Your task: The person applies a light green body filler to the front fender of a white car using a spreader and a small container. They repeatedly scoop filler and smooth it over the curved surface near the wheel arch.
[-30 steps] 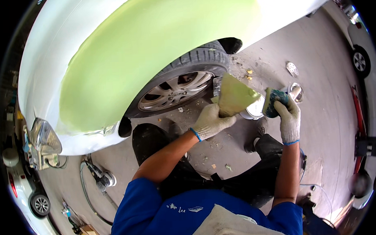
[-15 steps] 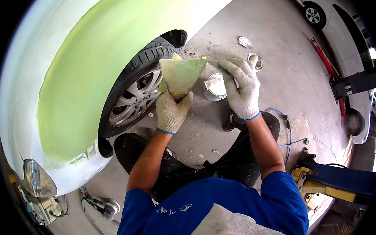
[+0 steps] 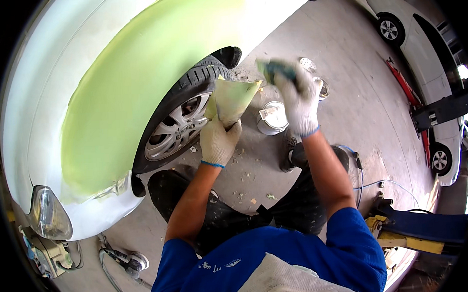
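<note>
My left hand (image 3: 219, 142), in a knitted white glove, is closed on the lower end of a flat mixing board (image 3: 236, 98) smeared with yellow-green putty. In my right hand (image 3: 301, 105), also gloved, is a dark green putty spreader (image 3: 277, 71), blurred by motion, with yellow-green on its tip. It is raised to the right of the board, apart from it. To the left, yellow-green filler (image 3: 132, 88) covers a wide patch of the white car's fender (image 3: 106, 206). The car's wheel (image 3: 178, 128) is just left of the board.
A white-lidded can (image 3: 273, 122) stands on the floor near my right foot, with an open tin (image 3: 323, 90) beyond. A sander (image 3: 137, 261) with a hose lies lower left. Blue cable (image 3: 361, 182) and a blue-yellow lift arm (image 3: 423, 226) are at right. Another white car (image 3: 423, 49) stands far right.
My right hand and the spreader have swung up, off the board's edge and away from it. The board tilts further to the right in my left hand. The view has shifted slightly.
</note>
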`<state>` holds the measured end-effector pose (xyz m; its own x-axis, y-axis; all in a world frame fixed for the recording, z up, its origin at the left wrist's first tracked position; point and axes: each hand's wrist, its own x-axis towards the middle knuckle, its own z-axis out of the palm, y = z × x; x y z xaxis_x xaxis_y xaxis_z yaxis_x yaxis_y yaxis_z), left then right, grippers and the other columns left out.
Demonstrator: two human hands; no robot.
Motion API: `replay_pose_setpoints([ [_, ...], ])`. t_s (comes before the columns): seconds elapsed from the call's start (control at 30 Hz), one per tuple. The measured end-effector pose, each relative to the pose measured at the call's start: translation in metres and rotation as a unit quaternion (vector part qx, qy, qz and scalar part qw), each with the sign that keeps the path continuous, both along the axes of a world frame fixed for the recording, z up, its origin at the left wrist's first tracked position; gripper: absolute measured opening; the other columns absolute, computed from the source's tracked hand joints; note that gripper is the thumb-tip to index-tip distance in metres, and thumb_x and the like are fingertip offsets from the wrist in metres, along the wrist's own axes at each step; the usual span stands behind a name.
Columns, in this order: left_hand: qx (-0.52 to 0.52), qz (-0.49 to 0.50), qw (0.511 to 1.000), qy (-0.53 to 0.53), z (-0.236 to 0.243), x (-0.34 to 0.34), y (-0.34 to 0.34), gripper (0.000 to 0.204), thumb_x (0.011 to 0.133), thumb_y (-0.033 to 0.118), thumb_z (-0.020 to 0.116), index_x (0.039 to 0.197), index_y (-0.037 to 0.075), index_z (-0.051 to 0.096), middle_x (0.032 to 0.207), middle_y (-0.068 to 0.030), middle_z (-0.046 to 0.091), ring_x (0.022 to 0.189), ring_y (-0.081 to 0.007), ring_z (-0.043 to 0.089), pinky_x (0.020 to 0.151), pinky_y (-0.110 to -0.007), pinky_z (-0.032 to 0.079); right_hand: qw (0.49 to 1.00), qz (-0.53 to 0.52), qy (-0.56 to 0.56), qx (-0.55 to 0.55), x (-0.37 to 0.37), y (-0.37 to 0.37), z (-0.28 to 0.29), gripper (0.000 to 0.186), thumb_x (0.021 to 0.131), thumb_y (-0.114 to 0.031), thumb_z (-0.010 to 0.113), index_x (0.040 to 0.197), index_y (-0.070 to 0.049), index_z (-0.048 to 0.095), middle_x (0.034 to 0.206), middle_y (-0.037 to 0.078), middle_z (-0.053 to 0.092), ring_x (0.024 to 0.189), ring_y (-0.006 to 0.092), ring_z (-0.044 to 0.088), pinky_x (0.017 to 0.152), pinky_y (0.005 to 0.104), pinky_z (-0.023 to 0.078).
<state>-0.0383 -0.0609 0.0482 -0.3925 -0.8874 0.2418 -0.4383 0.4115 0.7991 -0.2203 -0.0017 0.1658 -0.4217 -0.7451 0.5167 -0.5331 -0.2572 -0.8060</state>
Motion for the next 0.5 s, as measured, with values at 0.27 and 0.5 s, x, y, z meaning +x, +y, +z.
replay_pose_setpoints([
  [0.27,0.010,-0.075,0.997,-0.006,-0.017,-0.014,0.003,0.036,0.082,0.030,0.074,0.079,-0.005,0.068,0.074,-0.0279,0.067,0.075,-0.0455,0.068,0.067,-0.053,0.055,0.945,-0.034,-0.308,-0.107,-0.059,-0.169,0.016,0.026,0.085,-0.003,0.069,0.110,0.005,0.072,0.096,0.007,0.072,0.080,0.0147,0.067,0.077,0.0301,0.057],
  [0.5,0.011,-0.080,0.994,-0.068,-0.009,-0.005,0.004,0.032,0.081,0.029,0.076,0.081,-0.002,0.071,0.077,-0.0259,0.069,0.077,-0.0439,0.069,0.068,-0.050,0.055,0.963,-0.065,-0.246,-0.090,-0.050,-0.212,0.019,0.024,0.085,-0.008,0.069,0.106,0.002,0.075,0.089,0.006,0.071,0.074,0.0124,0.065,0.070,0.0297,0.058],
])
